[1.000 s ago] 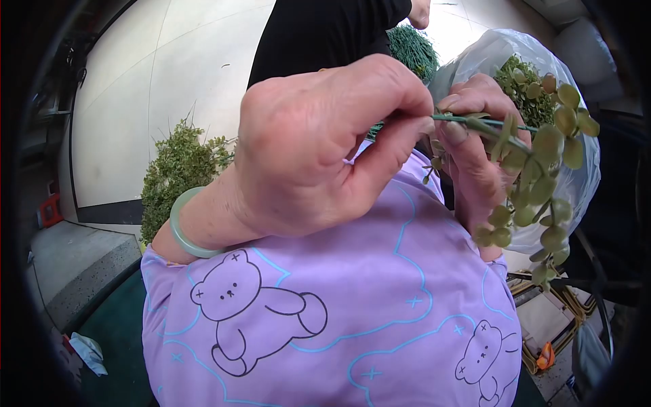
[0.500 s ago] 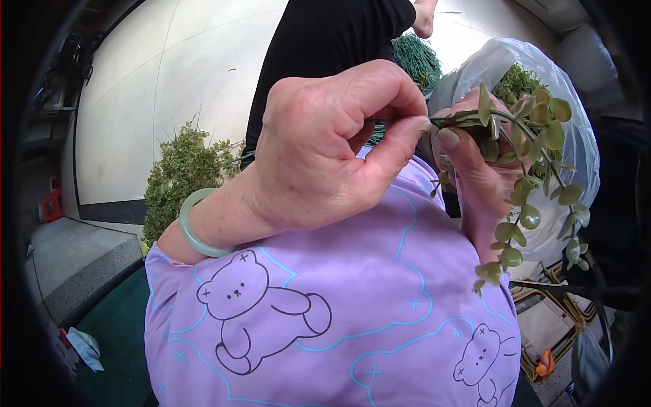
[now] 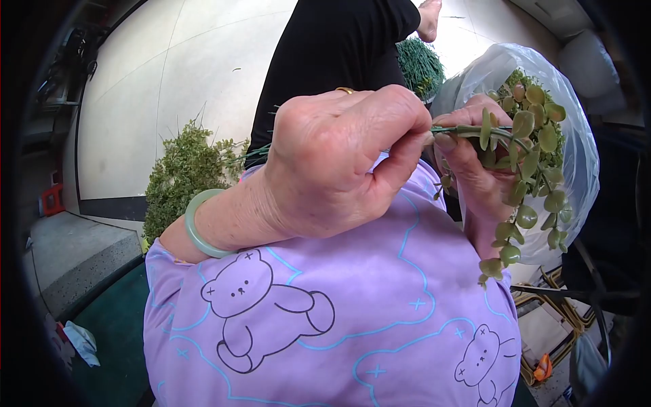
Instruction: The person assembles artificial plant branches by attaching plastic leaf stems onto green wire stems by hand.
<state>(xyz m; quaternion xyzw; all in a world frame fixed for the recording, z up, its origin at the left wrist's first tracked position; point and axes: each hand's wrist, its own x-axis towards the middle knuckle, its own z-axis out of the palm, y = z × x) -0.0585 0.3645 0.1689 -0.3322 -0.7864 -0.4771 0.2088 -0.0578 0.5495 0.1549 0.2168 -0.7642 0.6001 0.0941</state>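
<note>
My left hand (image 3: 346,159), with a pale green bangle on the wrist and a ring on one finger, is closed. Its thumb and index finger pinch the green end of a leafy sprig's stem (image 3: 445,129). Facing it, my right hand (image 3: 475,163) grips the same sprig just below its leaves, thumb against the stem. Round, olive-green leaves (image 3: 525,217), artificial-looking, arch over the right hand and hang down. The left fingertips hide the very tip of the stem. Behind the left wrist, a bushy green bunch (image 3: 183,173) shows thin green stems.
A clear plastic bag (image 3: 576,149) with more greenery stands at the right. A pile of dark green stems (image 3: 419,64) lies beyond the black-trousered leg (image 3: 325,61). Folded chair frames (image 3: 556,305) are at lower right, a grey step (image 3: 88,258) at the left.
My left hand has rolled slightly, so its ring now shows. A short length of stem is now visible between both hands. The sprig's leaves have swung a little left and closer together.
</note>
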